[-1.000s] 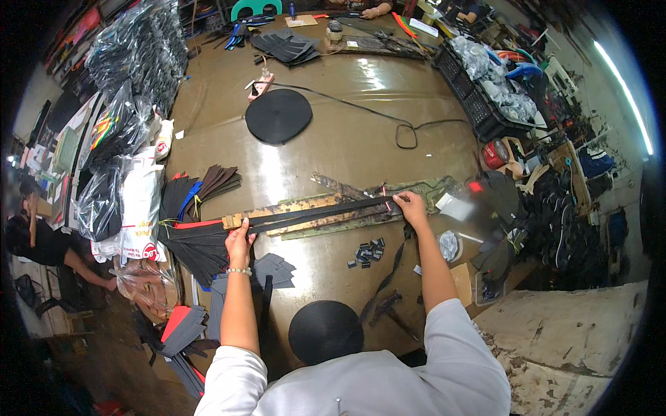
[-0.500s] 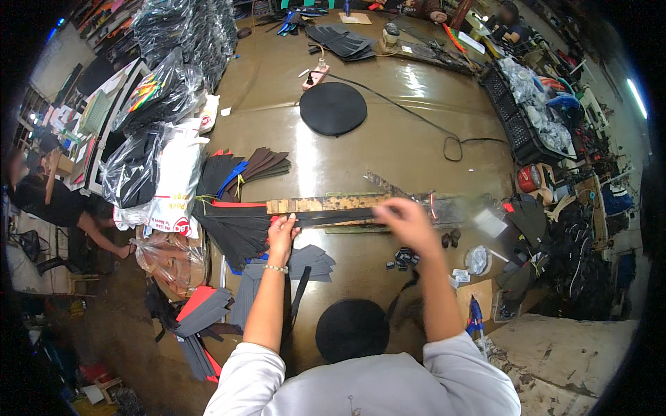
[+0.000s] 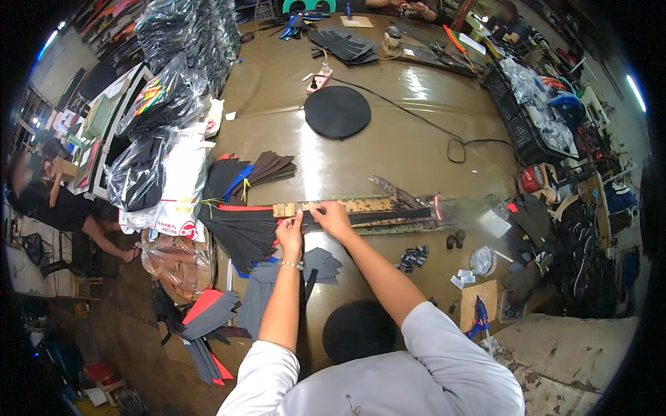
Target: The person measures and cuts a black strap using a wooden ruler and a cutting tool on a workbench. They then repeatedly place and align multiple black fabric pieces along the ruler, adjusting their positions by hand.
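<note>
A long black strap point(image 3: 392, 217) lies along a worn, stained wooden board point(image 3: 371, 204) across the middle of the table. At the board's left part, my left hand point(image 3: 289, 234) pinches the strap near its left end. Close beside it, my right hand point(image 3: 333, 220) is closed, its thumb and fingertips pressed together over the board; whatever they hold is too small to make out. Left of my hands fans a bundle of black strips point(image 3: 243, 232). Grey strips point(image 3: 322, 267) lie below my left hand, partly behind my forearm.
Small black pieces point(image 3: 414, 256) sit right of my right forearm. A blue glue gun point(image 3: 480, 315) rests on cardboard. Round black pads point(image 3: 338, 112) lie beyond the board and near me. A cable point(image 3: 416, 119) crosses the far table. Plastic-wrapped bags point(image 3: 173, 177) crowd the left edge.
My right hand has moved left along the board, from its right part to beside my left hand, and its fingers have closed. My left hand stays at the strap's left end.
</note>
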The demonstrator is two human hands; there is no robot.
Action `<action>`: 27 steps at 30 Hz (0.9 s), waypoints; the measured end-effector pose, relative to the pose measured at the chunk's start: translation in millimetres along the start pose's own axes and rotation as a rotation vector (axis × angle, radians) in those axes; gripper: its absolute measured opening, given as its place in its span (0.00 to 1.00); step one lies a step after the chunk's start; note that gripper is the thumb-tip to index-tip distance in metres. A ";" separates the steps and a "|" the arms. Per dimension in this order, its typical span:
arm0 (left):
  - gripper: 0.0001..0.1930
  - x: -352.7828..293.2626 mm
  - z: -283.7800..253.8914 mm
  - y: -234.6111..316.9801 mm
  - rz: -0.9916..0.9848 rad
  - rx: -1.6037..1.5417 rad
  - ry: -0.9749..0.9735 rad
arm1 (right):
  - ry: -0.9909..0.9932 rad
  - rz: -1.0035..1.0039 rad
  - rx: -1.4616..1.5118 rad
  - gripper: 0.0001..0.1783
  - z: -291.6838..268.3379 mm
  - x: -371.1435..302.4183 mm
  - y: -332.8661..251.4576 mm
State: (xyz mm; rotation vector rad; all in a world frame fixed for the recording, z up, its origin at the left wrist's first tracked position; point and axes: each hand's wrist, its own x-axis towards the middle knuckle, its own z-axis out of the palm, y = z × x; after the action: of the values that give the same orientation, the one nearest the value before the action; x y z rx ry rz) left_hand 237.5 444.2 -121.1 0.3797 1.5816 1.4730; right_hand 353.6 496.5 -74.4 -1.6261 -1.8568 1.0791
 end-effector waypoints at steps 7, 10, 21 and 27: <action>0.12 13.9 -9.8 -11.3 0.013 0.078 -0.074 | -0.113 -0.095 0.035 0.24 -165.9 -88.8 -7.2; 0.13 13.8 -10.3 -10.3 0.001 0.061 -0.091 | -0.083 0.013 0.033 0.17 -253.8 -144.9 -8.4; 0.12 4.0 -5.5 6.5 -0.097 0.065 -0.072 | 0.413 0.166 0.051 0.16 -286.1 -88.4 172.7; 0.12 4.7 -6.5 2.3 -0.117 -0.027 -0.064 | 0.388 0.183 -0.071 0.16 -245.4 -64.5 244.1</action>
State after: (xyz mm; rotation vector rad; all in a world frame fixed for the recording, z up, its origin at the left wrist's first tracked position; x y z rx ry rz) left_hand 229.1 444.2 -121.8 0.3100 1.5063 1.3785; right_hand 703.9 499.4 -109.7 -1.9173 -1.5316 0.7057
